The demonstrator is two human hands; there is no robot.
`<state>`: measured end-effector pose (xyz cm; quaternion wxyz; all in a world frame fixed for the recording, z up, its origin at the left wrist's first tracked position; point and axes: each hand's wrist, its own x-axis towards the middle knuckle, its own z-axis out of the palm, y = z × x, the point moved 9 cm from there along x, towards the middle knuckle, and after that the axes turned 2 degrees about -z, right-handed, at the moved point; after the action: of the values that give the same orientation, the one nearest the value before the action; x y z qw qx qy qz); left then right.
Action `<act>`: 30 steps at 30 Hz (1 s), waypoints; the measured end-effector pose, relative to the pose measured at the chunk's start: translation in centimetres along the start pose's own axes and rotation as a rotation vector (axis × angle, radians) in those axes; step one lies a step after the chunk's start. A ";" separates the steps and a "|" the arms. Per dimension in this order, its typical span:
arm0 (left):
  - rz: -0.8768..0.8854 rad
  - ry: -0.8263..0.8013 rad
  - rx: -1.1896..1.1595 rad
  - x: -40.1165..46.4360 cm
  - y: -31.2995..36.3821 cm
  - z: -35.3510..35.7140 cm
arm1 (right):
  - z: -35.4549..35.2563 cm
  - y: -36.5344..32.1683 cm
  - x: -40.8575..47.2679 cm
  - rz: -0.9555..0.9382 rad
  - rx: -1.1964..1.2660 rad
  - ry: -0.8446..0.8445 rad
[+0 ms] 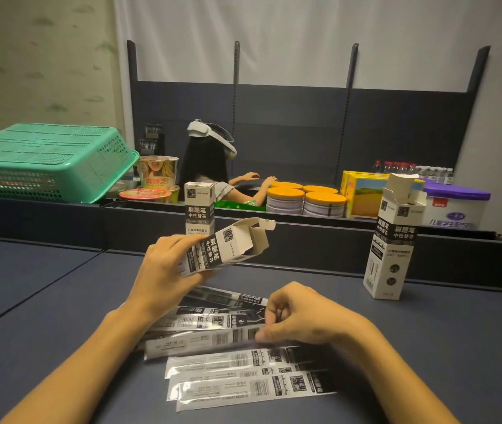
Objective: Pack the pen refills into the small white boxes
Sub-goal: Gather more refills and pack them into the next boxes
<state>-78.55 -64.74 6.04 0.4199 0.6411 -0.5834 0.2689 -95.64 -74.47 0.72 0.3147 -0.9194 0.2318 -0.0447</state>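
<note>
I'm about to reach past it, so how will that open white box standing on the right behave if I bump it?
The open box is tall on a small base, so it would probably tip. It looks like thin card, likely light, so it may slide on the smooth table.

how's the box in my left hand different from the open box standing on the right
The held box is tilted with its open end pointing right, gripped by the left hand; the right box stands upright on the table, untouched. The right box looks bigger. Both are white with black bands and have their top flaps open.
</note>
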 end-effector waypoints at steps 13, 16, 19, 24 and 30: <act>-0.006 0.005 -0.004 -0.1 -0.6 0.2 | -9.4 -0.7 -4.3 -0.289 0.975 0.791; -0.006 0.005 -0.002 -0.1 -0.4 0.2 | -11.0 0.6 -5.8 -0.296 1.023 1.000; -0.021 -0.001 -0.018 0.0 -0.3 0.0 | -11.5 1.1 -6.5 -0.297 1.015 1.112; -0.001 0.007 -0.013 -0.1 -0.3 0.1 | -11.8 1.4 -7.5 -0.313 1.005 1.218; 0.018 -0.001 0.004 -0.1 0.1 0.3 | -11.2 0.8 -6.6 -0.315 0.966 1.175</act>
<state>-78.67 -64.91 5.79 0.4157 0.6369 -0.5889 0.2735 -104.41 -78.28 9.59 0.4960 -0.5279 0.1818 -0.6651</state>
